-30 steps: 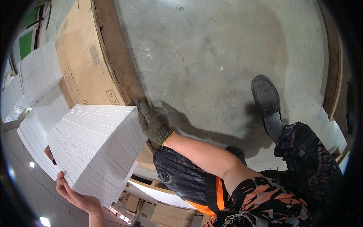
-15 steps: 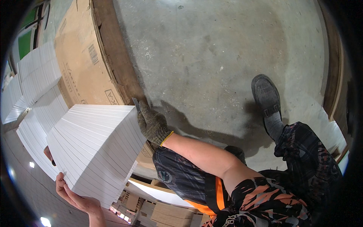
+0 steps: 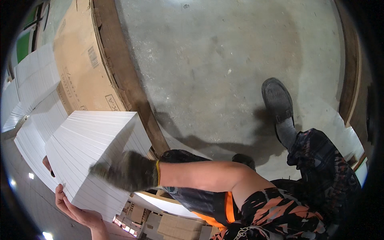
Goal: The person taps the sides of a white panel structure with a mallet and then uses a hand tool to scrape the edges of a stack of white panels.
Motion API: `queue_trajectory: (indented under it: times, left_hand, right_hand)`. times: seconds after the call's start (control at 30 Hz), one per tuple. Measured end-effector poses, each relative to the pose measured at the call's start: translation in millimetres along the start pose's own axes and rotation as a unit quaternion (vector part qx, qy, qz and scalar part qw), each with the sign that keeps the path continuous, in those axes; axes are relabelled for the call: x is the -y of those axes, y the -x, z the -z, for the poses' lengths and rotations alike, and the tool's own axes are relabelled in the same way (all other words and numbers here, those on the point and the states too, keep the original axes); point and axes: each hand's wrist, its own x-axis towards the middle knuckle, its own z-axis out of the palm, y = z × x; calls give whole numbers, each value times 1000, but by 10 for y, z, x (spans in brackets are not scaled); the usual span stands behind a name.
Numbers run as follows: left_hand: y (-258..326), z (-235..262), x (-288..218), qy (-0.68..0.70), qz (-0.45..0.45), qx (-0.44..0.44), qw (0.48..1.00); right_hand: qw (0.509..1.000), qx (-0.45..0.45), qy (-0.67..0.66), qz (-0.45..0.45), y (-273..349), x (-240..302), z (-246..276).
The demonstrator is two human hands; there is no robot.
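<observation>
A stack of white panels point(image 3: 80, 148) with thin dark seams fills the lower left. My bare left hand point(image 3: 82, 212) holds its lower corner, fingers along the edge. My right hand point(image 3: 132, 171), in a dark knitted glove with a yellow cuff, is over the side face of the stack. Motion smears its fingers, so their pose and any contact are unclear. The knife blade that stood out from this glove earlier cannot be made out now. Behind the stack, a printed brown cardboard sheet point(image 3: 80, 44) lies along a brown wooden edge point(image 3: 116, 52).
More white panel stacks point(image 3: 36, 70) stand at the far left. Grey concrete floor point(image 3: 220, 60) spreads across the middle, with my shoe point(image 3: 277, 98) on it. Another wooden edge point(image 3: 352, 72) runs down the right. Flat cardboard pieces point(image 3: 180, 228) lie at the bottom.
My gloved right hand has swung left and down from the stack's far corner to across its side face. The blade has gone from sight. My left hand stays at its corner.
</observation>
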Motion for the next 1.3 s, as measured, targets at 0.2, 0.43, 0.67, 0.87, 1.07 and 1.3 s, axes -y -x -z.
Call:
queue_trajectory:
  times: [0.2,0.43,0.67,0.87,1.07,1.3]
  left_hand:
    - [-18,-15,-58,-37,-50,-8,998]
    - [-7,-44,-32,27,-25,-23,999]
    - [-35,-140,-242,49,-31,-25,998]
    - [-61,-111,-73,164,25,-59,984]
    - [11,-61,-224,152,-15,-38,988]
    - [-65,-167,-48,211,37,-73,974]
  right_hand:
    - [946,-172,18,-276,264,-465,63]
    - [992,101,-25,-66,-102,462,-146]
    - [952,227,-82,-187,-65,237,-226]
    - [977,-13,-214,-10,-274,871,-290]
    - [971,50,-20,-234,-14,123,66]
    - [966,-30,-248,-61,-258,1032,-301]
